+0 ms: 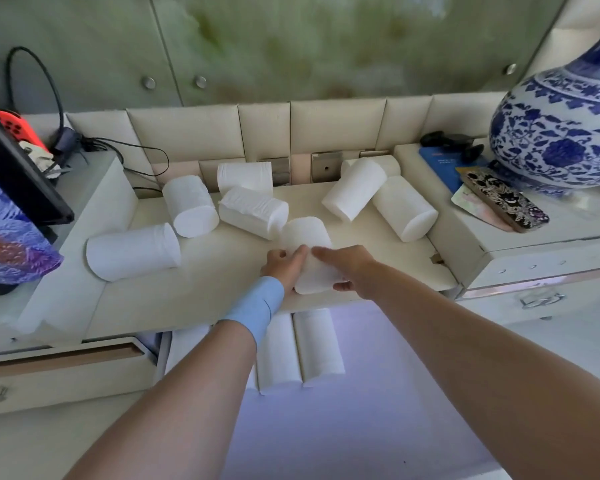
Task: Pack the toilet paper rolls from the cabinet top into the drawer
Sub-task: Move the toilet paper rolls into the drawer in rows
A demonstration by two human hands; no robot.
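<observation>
At the far left a dark-framed tablet screen point(18, 188) leans on a raised cream ledge, bounding that side of the sunken cream cabinet top point(222, 271). Against that ledge lies a white coreless toilet paper roll point(132, 251) on its side, with bare surface between it and the hands. Behind it three more white rolls point(253, 211) cluster near the padded back wall. At the front edge, the left hand point(286, 266), a pale blue band on its wrist, and the right hand point(349, 268) press from either side on one white roll point(307, 254), fingers curled onto it, clasping it between them just above the lip. Below that lip, the open white drawer point(378, 393) holds at least two rolls point(298, 351) side by side at its left, much floor free rightward. Right of the hands lie further rolls point(404, 207), touching, then a blue-and-white porcelain vase point(561, 133) on the right ledge.
</observation>
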